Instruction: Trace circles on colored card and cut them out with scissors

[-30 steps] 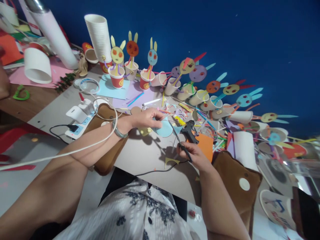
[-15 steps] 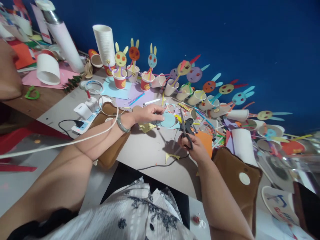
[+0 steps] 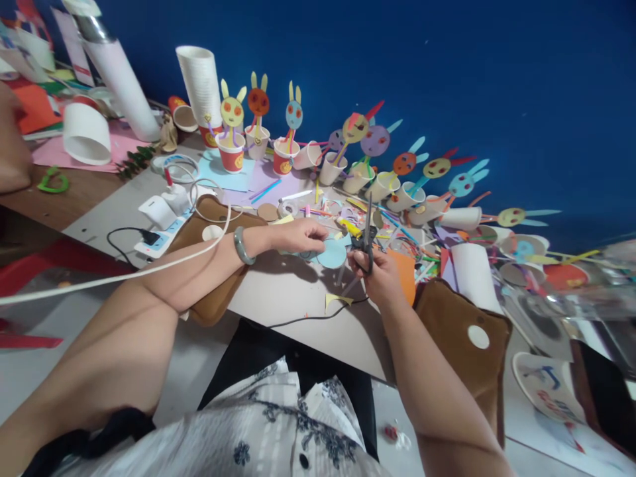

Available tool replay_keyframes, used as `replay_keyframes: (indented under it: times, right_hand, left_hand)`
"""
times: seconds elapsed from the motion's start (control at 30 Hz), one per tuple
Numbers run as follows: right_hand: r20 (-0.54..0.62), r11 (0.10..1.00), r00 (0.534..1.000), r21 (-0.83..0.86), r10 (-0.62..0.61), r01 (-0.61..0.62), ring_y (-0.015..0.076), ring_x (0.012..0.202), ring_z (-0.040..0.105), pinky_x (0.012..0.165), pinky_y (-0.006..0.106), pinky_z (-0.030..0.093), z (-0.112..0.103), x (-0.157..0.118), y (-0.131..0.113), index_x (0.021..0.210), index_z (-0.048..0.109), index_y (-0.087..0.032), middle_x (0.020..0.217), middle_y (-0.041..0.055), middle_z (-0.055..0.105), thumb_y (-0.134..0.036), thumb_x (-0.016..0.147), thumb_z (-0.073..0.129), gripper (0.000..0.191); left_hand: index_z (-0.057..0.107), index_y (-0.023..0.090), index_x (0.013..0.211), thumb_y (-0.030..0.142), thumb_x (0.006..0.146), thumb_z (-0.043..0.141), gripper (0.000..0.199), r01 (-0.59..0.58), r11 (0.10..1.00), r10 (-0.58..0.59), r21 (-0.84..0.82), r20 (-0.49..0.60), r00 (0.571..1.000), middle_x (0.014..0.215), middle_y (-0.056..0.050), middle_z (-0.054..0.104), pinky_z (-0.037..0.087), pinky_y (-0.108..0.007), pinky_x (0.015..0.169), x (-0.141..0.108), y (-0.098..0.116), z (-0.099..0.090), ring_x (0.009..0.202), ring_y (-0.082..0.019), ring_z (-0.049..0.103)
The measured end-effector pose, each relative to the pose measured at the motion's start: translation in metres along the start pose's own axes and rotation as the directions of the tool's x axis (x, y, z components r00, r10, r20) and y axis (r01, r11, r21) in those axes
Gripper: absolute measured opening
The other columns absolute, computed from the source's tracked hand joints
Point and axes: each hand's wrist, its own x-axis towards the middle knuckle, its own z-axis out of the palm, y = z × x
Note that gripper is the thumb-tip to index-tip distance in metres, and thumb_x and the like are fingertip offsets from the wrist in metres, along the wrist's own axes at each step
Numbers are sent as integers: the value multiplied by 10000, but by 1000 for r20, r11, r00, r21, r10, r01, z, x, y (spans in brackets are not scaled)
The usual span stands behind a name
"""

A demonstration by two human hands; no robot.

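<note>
My left hand (image 3: 304,236) pinches a piece of light blue paper (image 3: 332,254) with a rounded outline, partly cut, a strip of it reaching toward the right. In my right hand (image 3: 380,273) is a pair of scissors (image 3: 368,232), its fingers wrapped through the dark handles and its blades pointing up and away from me. The blades stand just right of the paper, and I cannot tell whether they touch it. Behind the scissors lies a black tool (image 3: 358,241), partly hidden. A yellow paper scrap (image 3: 338,302) lies on the table below the hands.
Paper cups with rabbit-faced figures (image 3: 294,116) line the blue wall. A stack of white cups (image 3: 199,86) stands at the back left. A power strip (image 3: 161,240) and white cable lie left, a brown pouch (image 3: 462,338) right. Paper scraps and an orange sheet (image 3: 401,268) surround the scissors.
The scissors have tilted more upright and the right hand has shifted slightly up. The blue paper has turned and hangs a little lower from the left hand. The view has shifted slightly.
</note>
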Motion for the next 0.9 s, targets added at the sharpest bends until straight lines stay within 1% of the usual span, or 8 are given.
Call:
replay_keyframes:
  times: [0.17, 0.3, 0.47, 0.53, 0.6, 0.7, 0.8, 0.9]
  right_hand:
    - [92, 997, 996, -81, 17, -10, 102, 519, 411, 503, 266, 357, 12, -10, -8, 634, 624, -206, 556, -36, 515, -490, 688, 851, 369]
    - [66, 999, 998, -33, 9, -7, 99, 534, 431, 531, 271, 402, 18, -13, -13, 615, 573, -214, 597, -36, 539, -439, 646, 877, 379]
    - [-122, 997, 992, 59, -32, 40, 91, 482, 386, 483, 258, 365, 11, -7, -10, 648, 535, -235, 538, -61, 464, -447, 688, 828, 364]
    - [-211, 986, 977, 155, -21, 54, 84, 480, 402, 469, 247, 363, 7, -4, -9, 664, 516, -234, 561, -67, 454, -420, 670, 829, 363]
    - [-276, 966, 961, 246, -2, 73, 75, 491, 426, 473, 237, 392, 6, -1, -10, 685, 493, -233, 609, -70, 456, -399, 656, 827, 375]
    - [-317, 942, 948, 326, 29, 80, 85, 575, 519, 522, 233, 474, 7, -1, -14, 761, 511, -240, 724, -54, 525, -384, 657, 817, 353]
    - [-306, 933, 950, 356, 68, 47, 128, 710, 610, 563, 247, 533, 11, -4, -16, 828, 544, -252, 822, -21, 598, -383, 660, 818, 347]
    - [-264, 946, 963, 323, 56, 34, 153, 724, 630, 559, 271, 558, 19, -10, -14, 819, 526, -253, 812, -10, 614, -416, 669, 828, 375]
  left_hand:
    - [511, 163, 595, 187, 716, 567, 135, -13, 997, 5, 78, 98, 995, 549, 48, 463, 305, -222, 522, -1, 6, 11, 527, -74, 411]
    - [607, 140, 683, 249, 721, 684, 138, 34, 998, -38, 50, 76, 996, 588, 34, 553, 349, -227, 554, 1, 2, 9, 554, -84, 475]
    - [667, 122, 996, 372, 663, 855, 457, 157, 959, -166, -237, -20, 986, 671, 5, 643, 393, -231, 542, 1, 1, 2, 570, -109, 571]
    - [640, 147, 1099, 459, 698, 848, 548, 113, 895, -162, -432, -78, 984, 796, -20, 678, 424, -234, 554, -2, 5, 1, 608, -115, 624]
    - [605, 191, 1172, 524, 697, 846, 629, 26, 783, -126, -621, -118, 985, 937, -37, 691, 470, -242, 602, -4, 8, 3, 701, -129, 679]
    - [592, 201, 1147, 382, 622, 922, 645, 27, 686, -135, -727, -90, 987, 1013, -37, 683, 523, -257, 713, -5, 8, 13, 849, -141, 697]
    - [614, 165, 1136, 272, 623, 928, 611, 155, 731, -213, -664, -6, 977, 972, -41, 674, 518, -256, 687, -4, 5, 29, 786, -115, 657]
    - [662, 118, 1003, 329, 632, 919, 499, 104, 827, -170, -552, -69, 983, 902, -39, 671, 482, -237, 610, -2, 4, 41, 721, -104, 614]
